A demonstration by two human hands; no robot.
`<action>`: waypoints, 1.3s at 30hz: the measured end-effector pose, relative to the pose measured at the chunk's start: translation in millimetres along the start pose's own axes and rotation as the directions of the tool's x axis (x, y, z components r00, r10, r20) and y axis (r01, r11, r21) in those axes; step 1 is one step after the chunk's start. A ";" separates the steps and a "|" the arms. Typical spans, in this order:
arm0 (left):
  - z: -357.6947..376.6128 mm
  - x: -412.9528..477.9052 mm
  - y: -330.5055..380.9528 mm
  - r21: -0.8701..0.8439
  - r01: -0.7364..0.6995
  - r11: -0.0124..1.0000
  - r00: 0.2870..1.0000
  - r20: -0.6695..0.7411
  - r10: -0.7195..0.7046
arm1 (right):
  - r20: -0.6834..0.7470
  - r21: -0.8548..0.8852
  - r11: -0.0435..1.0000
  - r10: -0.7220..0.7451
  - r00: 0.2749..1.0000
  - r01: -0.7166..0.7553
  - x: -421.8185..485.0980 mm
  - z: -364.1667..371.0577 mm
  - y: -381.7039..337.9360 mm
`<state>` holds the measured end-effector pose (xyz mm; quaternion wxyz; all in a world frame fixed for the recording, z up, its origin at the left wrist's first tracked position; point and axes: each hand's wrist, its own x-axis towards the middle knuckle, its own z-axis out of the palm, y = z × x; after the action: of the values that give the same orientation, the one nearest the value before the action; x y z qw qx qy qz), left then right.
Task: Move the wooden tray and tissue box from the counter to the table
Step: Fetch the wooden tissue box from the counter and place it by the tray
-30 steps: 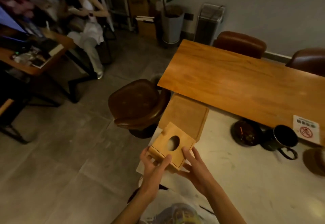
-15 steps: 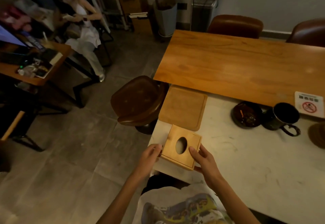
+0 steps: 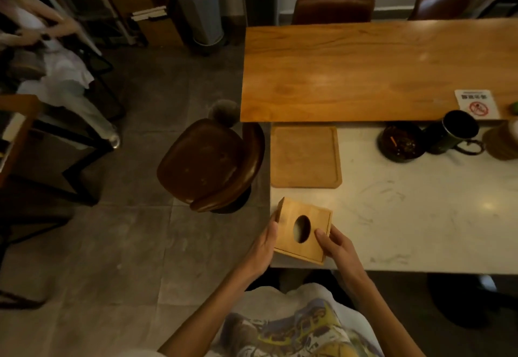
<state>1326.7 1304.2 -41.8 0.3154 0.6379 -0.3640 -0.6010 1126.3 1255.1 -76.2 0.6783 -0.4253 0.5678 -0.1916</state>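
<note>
The wooden tissue box [image 3: 305,219], square with an oval hole in its lid, sits at the near left corner of the white marble counter [image 3: 414,202]. My left hand [image 3: 263,247] grips its left side and my right hand [image 3: 335,244] grips its near right edge. Just beyond it the flat wooden tray [image 3: 305,156] lies on the counter, against the edge of the long wooden table [image 3: 364,71].
A dark ashtray [image 3: 400,142], a black mug [image 3: 454,132] and a brown round object [image 3: 503,141] stand at the counter's far right. A no-smoking sign [image 3: 476,103] lies on the table. A brown chair [image 3: 207,163] stands left of the counter. A person sits far left.
The tissue box has come down from above the counter's corner onto the counter, still held by both hands. The view has tilted down and to the right.
</note>
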 end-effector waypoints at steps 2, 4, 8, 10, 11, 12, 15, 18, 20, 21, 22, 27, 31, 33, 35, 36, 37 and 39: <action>-6.7 -2.2 -4.5 0.067 -0.066 0.996 0.996 -0.047 0.069 | -0.010 -0.043 0.999 -0.014 1.000 0.014 -1.4 8.2 -3.9; -9.1 -0.8 -11.4 0.077 -0.099 0.992 0.993 -0.048 0.103 | -0.017 -0.076 0.997 -0.022 1.000 0.020 0.3 15.4 -8.7; -7.5 10.0 -29.7 -0.023 0.022 0.999 1.000 -0.020 -0.023 | -0.018 -0.123 0.992 -0.042 0.999 0.040 7.1 17.6 -10.0; -4.5 10.6 -31.0 -0.030 0.065 0.997 0.997 -0.039 -0.066 | -0.017 -0.141 0.989 -0.055 0.998 0.052 8.9 14.4 -11.6; -3.1 10.2 -30.8 -0.039 0.077 0.996 0.995 -0.056 -0.079 | -0.016 -0.142 0.988 -0.057 0.998 0.054 8.5 12.6 -12.8; -1.6 9.8 -30.2 -0.046 0.084 0.995 0.994 -0.070 -0.087 | -0.012 -0.142 0.988 -0.058 0.998 0.056 7.8 10.9 -12.9; 2.6 8.0 -32.0 -0.039 0.100 0.994 0.990 -0.100 -0.103 | 0.004 -0.133 0.990 -0.052 0.999 0.052 4.8 8.0 -8.4; 4.7 4.8 -35.1 -0.036 0.096 0.995 0.987 -0.126 -0.100 | 0.013 -0.124 0.991 -0.045 0.999 0.047 3.4 9.4 -2.4; 5.4 3.4 -37.5 -0.037 0.094 0.995 0.986 -0.136 -0.098 | 0.019 -0.121 0.991 -0.046 0.999 0.048 1.8 11.1 0.7; 5.4 3.3 -38.9 -0.037 0.096 0.995 0.985 -0.142 -0.100 | 0.021 -0.121 0.991 -0.050 0.999 0.052 0.8 12.2 1.4; 5.3 3.8 -40.0 -0.040 0.099 0.994 0.983 -0.151 -0.104 | 0.020 -0.123 0.991 -0.053 0.998 0.055 0.3 13.0 2.6; 5.0 3.1 -43.2 -0.055 0.118 0.992 0.982 -0.142 -0.125 | 0.007 -0.106 0.993 -0.056 0.998 0.057 -2.9 15.6 4.6; 3.5 3.3 -44.1 -0.072 0.114 0.991 0.986 -0.114 -0.121 | -0.003 -0.099 0.994 -0.054 0.999 0.053 -5.0 16.7 4.2; 3.1 3.8 -44.2 -0.085 0.105 0.991 0.988 -0.103 -0.113 | -0.010 -0.105 0.993 -0.052 0.999 0.050 -4.6 16.8 6.0; 3.1 3.9 -43.7 -0.100 0.088 0.991 0.990 -0.104 -0.099 | -0.015 -0.108 0.993 -0.053 0.998 0.051 -4.7 17.5 6.0; 3.2 4.0 -43.9 -0.104 0.084 0.991 0.990 -0.103 -0.095 | -0.018 -0.108 0.993 -0.052 0.998 0.050 -4.2 17.5 5.8; 3.4 3.8 -43.0 -0.108 0.080 0.991 0.991 -0.099 -0.091 | -0.022 -0.111 0.993 -0.049 0.999 0.046 -3.5 17.1 5.5; 4.1 4.9 -40.2 -0.118 0.076 0.990 0.992 -0.091 -0.087 | -0.027 -0.123 0.991 -0.046 0.999 0.042 0.4 15.7 5.8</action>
<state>1326.2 1321.8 -78.5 0.3438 0.6611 -0.2873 -0.6018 1139.8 1263.6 -81.2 0.6379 -0.4756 0.5791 -0.1776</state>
